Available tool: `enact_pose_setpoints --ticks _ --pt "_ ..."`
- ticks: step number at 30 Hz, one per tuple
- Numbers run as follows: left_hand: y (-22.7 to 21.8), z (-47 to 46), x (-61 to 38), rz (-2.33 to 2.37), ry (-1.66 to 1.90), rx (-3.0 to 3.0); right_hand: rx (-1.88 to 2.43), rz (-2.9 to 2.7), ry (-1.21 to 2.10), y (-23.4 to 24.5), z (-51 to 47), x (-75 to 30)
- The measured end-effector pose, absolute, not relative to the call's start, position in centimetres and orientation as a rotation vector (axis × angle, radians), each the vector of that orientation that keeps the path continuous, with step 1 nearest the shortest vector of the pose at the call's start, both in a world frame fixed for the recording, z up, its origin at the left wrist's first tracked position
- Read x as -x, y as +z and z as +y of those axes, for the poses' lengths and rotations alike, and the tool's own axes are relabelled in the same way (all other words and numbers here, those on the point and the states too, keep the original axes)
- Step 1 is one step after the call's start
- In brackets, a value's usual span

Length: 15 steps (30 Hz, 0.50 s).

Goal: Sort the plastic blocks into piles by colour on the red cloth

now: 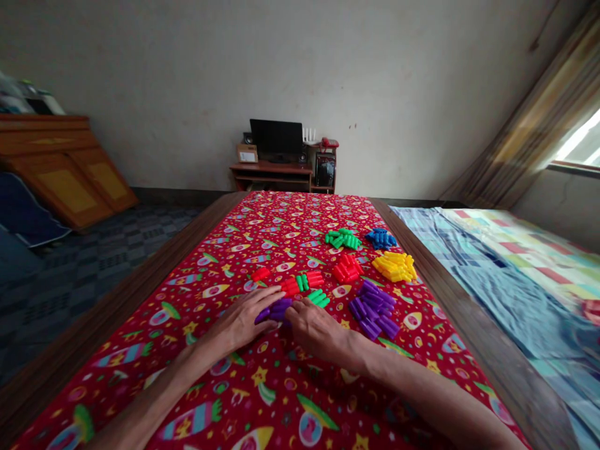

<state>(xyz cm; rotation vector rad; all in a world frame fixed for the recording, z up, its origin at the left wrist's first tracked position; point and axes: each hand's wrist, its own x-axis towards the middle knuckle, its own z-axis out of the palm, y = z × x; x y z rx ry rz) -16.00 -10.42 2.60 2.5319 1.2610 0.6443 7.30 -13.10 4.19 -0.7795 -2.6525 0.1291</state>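
Observation:
My left hand (247, 317) lies on the red patterned cloth, its fingers stretched out and its thumb apart. Between that thumb and the fingers sits a row of short purple plastic rods (280, 309). From the other side, my right hand (312, 325) bends its fingers down onto the right end of this row; its fingertips are partly hidden. Just past my hands is a row of red rods (291, 286) with green rods (302, 282) in its middle. A few loose green rods (319, 298) lie beyond my right knuckles, and a red piece (260, 274) lies apart.
On the right are piles of purple (372, 309), yellow (395, 267), red (347, 269), green (343, 239) and blue rods (380, 238). Wooden table edges (469, 312) flank the cloth. A bed (506, 281) stands right; a monitor (277, 139) on a desk is at the back.

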Motion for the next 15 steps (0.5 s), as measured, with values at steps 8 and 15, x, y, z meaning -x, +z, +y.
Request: enact_pose_setpoints --ticks 8,15 --pt "1.9 -10.7 14.7 1.158 0.721 -2.617 0.802 -2.54 0.321 7.6 -13.2 -12.9" --pt "2.6 -12.3 12.8 1.024 0.705 -2.754 0.591 -2.506 0.466 5.7 -13.6 -10.8"
